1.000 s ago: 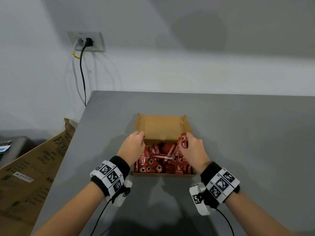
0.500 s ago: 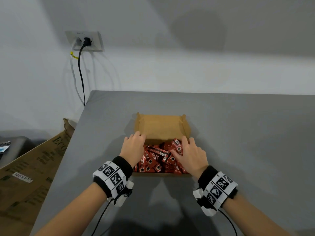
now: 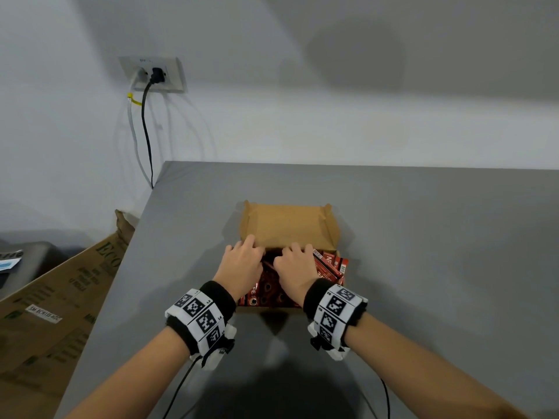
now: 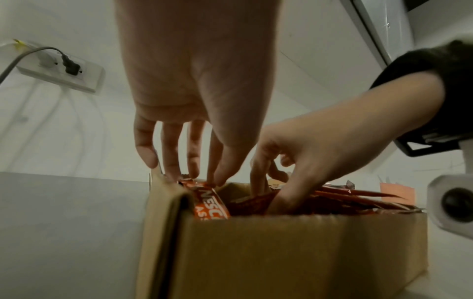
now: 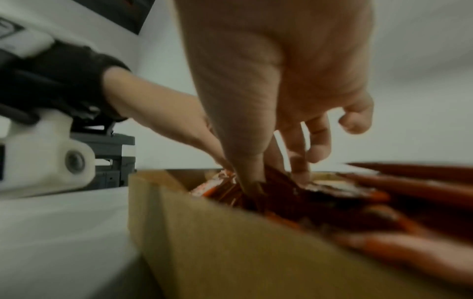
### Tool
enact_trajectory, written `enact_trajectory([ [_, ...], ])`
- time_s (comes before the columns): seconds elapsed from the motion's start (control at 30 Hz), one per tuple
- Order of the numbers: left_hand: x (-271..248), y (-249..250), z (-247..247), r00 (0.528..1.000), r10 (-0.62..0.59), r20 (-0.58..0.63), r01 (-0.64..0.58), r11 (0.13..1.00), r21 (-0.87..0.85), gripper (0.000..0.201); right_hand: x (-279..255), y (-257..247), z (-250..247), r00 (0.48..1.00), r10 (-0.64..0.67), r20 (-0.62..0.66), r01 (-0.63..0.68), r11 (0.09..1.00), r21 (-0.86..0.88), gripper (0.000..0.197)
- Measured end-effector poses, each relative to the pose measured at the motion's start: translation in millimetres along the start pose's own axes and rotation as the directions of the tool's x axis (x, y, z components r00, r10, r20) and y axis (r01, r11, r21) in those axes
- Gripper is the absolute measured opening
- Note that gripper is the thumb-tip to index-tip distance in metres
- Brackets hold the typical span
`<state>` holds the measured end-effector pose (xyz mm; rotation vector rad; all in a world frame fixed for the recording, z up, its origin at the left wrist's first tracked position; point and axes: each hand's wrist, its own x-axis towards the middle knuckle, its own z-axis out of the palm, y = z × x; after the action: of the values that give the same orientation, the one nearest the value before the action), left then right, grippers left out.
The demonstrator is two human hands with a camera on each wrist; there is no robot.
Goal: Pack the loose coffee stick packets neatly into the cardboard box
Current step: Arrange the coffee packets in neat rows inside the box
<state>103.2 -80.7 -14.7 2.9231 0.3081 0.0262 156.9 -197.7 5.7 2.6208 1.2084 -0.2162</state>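
The red coffee stick packets lie heaped in the cardboard box on the grey table, some riding over its right wall. My left hand fingers poke nearly straight onto one packet; my right hand digs curled among others, though I can't tell whether it grips any. I judge I'm levelling; next, tuck the overhang inside.

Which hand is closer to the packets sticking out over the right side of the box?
Right. The right hand sits just beside the overhanging packets at the box right wall; the left hand works at the left wall.
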Motion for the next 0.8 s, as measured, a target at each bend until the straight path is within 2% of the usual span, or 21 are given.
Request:
enact_trajectory([
  [0.13,-1.1,-3.2,-0.7,0.999,-0.018,-0.028,0.016,0.998,-0.069,0.022,-1.3,5.6,-11.3,0.989,0.034,-0.147,-0.009,0.985,0.170,0.018],
  [0.2,-1.2,-4.3,0.0,1.000,-0.021,-0.017,0.019,0.996,-0.082,0.021,-9.3,20.3,-15.0,0.969,0.134,-0.207,-0.079,0.964,0.253,0.022],
  [0.27,-1.5,-3.7,-0.5,1.000,-0.018,-0.014,0.017,0.997,-0.079,0.021,-20.0,40.1,-13.9,0.948,0.235,-0.214,-0.162,0.936,0.312,0.024],
  [0.43,-0.6,-0.1,-2.3,1.000,0.024,0.017,-0.023,0.996,-0.088,0.025,-45.3,64.4,2.5,0.947,0.289,-0.143,-0.261,0.948,0.183,0.021],
  [0.53,1.3,-0.8,-4.3,0.999,0.027,0.038,-0.021,0.991,-0.133,0.027,-50.2,63.2,6.4,0.952,0.294,-0.080,-0.276,0.944,0.181,0.018],
  [0.67,3.0,-4.6,-5.4,0.995,0.045,0.094,-0.030,0.988,-0.151,0.032,-54.9,61.4,-2.9,0.960,0.278,-0.021,-0.273,0.953,0.134,0.035],
  [0.73,4.5,-7.6,-7.0,0.985,0.083,0.150,-0.067,0.992,-0.103,0.037,-55.2,59.8,-6.6,0.960,0.277,-0.026,-0.272,0.954,0.127,0.036],
  [0.8,6.8,-9.1,-11.9,0.972,0.116,0.206,-0.114,0.993,-0.022,0.041,-53.5,55.1,-8.7,0.961,0.248,-0.121,-0.223,0.956,0.189,0.032],
])
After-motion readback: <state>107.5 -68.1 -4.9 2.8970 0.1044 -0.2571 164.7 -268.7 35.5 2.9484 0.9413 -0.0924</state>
